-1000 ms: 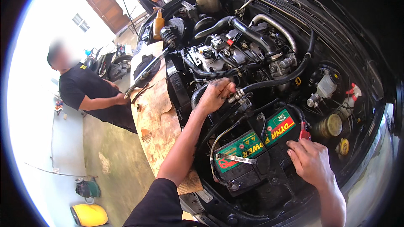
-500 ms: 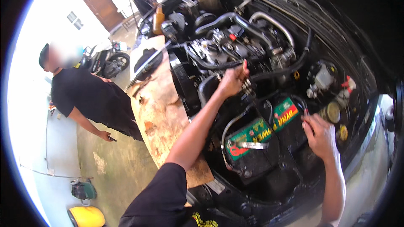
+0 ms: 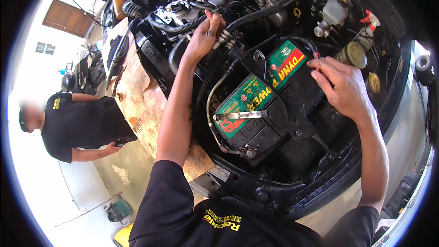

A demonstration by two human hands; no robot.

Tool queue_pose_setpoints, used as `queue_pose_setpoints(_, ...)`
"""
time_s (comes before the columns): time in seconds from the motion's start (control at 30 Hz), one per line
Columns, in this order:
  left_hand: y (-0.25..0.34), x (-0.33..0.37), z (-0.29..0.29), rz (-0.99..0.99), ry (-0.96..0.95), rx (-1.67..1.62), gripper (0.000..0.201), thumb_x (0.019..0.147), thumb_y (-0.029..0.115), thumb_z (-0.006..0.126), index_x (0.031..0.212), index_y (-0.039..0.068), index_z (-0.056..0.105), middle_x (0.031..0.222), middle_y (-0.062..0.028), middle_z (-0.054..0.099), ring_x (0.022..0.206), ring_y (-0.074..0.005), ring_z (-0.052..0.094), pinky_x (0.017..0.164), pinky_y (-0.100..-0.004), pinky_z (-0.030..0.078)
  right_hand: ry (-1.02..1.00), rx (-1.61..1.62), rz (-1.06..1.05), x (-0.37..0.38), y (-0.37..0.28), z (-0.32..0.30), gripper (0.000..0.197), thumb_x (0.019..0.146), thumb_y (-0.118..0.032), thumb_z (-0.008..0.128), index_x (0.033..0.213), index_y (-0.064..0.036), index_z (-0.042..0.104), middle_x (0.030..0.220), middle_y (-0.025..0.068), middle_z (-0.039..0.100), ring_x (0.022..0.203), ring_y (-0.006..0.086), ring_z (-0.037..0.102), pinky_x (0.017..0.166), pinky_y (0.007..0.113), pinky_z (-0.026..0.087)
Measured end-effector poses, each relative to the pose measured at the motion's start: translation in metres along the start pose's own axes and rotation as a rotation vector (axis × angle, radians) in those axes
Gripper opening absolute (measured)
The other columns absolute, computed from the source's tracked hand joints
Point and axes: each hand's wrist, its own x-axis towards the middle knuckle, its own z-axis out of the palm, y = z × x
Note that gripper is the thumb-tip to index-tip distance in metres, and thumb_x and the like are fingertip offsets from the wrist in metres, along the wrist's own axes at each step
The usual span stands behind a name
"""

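Since a second ago, a small red-tipped piece (image 3: 209,14) has come into view at the bare left hand (image 3: 206,36), and the co-worker in a black shirt (image 3: 73,126) has let an arm down from the long metal rod (image 3: 117,58) and now holds a small dark object (image 3: 120,143).

The black rectangular car battery with a green label (image 3: 249,93) sits in front of the person. Beyond its far left corner, the left hand's fingers are curled around the red-tipped piece, right beside the dull metal fitting (image 3: 223,40) on a thick black rubber hose (image 3: 265,13). At the battery's far right corner, the bare right hand (image 3: 340,84) has thumb and fingertips bent at the red terminal clamp (image 3: 316,56); whether they grasp it, I cannot tell.

A flat silver metal strip (image 3: 242,115) lies across the battery's near left part. Left of the battery is a stained brown sheet (image 3: 145,103); beyond its right end stands a round, yellowish lidded container (image 3: 352,56).
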Motion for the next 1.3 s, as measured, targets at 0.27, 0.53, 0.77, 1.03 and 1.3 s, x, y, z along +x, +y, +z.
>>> queue_pose_setpoints(0.27, 0.015, 0.003, 0.020, -0.041, 0.129, 0.221, 0.069, 0.113, 0.061, 0.047, 0.096, -0.004, 0.063, 0.077, -0.0064, 0.051, 0.078, -0.0172, 0.048, 0.075, -0.0377, 0.047, -0.003, -0.079, -0.021, -0.007, 0.011, 0.005, 0.024, 0.105, -0.023, 0.067, 0.117, -0.0052, 0.077, 0.109, 0.0122, 0.079, 0.091, 0.0318, 0.077, 0.079, 0.041, 0.061)
queue_pose_setpoints(0.53, -0.006, -0.004, 0.002, -0.183, -0.033, -0.150, 0.056, 0.113, 0.048, 0.058, 0.136, -0.002, 0.068, 0.124, -0.0010, 0.069, 0.114, -0.0103, 0.058, 0.101, -0.0266, 0.045, 0.004, -0.005, 0.083, -0.009, 0.015, -0.005, 0.020, 0.103, -0.016, 0.071, 0.115, -0.0010, 0.076, 0.110, 0.0159, 0.078, 0.094, 0.0336, 0.076, 0.082, 0.039, 0.059)
queue_pose_setpoints(0.77, -0.005, -0.009, 0.005, -0.074, -0.020, 0.074, 0.050, 0.118, 0.048, 0.046, 0.104, 0.005, 0.066, 0.088, 0.0080, 0.051, 0.082, -0.0078, 0.042, 0.074, -0.0273, 0.038, -0.024, 0.011, 0.017, -0.005, 0.015, -0.002, 0.020, 0.103, -0.015, 0.070, 0.116, 0.0003, 0.075, 0.111, 0.0162, 0.079, 0.095, 0.0339, 0.077, 0.082, 0.039, 0.058)
queue_pose_setpoints(1.03, 0.003, -0.004, 0.007, -0.116, 0.134, -0.092, 0.073, 0.110, 0.074, 0.037, 0.094, 0.009, 0.068, 0.087, 0.0032, 0.054, 0.086, -0.0131, 0.044, 0.083, -0.0292, 0.036, -0.046, -0.023, -0.008, -0.004, 0.014, -0.002, 0.021, 0.104, -0.014, 0.070, 0.118, -0.0001, 0.075, 0.111, 0.0163, 0.078, 0.094, 0.0327, 0.077, 0.083, 0.039, 0.059)
queue_pose_setpoints(1.3, 0.023, -0.006, 0.010, -0.137, 0.135, 0.723, 0.078, 0.116, 0.058, 0.035, 0.087, -0.006, 0.070, 0.081, -0.0378, 0.065, 0.085, -0.0536, 0.069, 0.075, -0.0600, 0.050, -0.013, -0.088, -0.061, -0.011, 0.033, 0.005, 0.021, 0.105, -0.017, 0.070, 0.119, -0.0029, 0.076, 0.111, 0.0129, 0.079, 0.094, 0.0271, 0.078, 0.081, 0.035, 0.059)
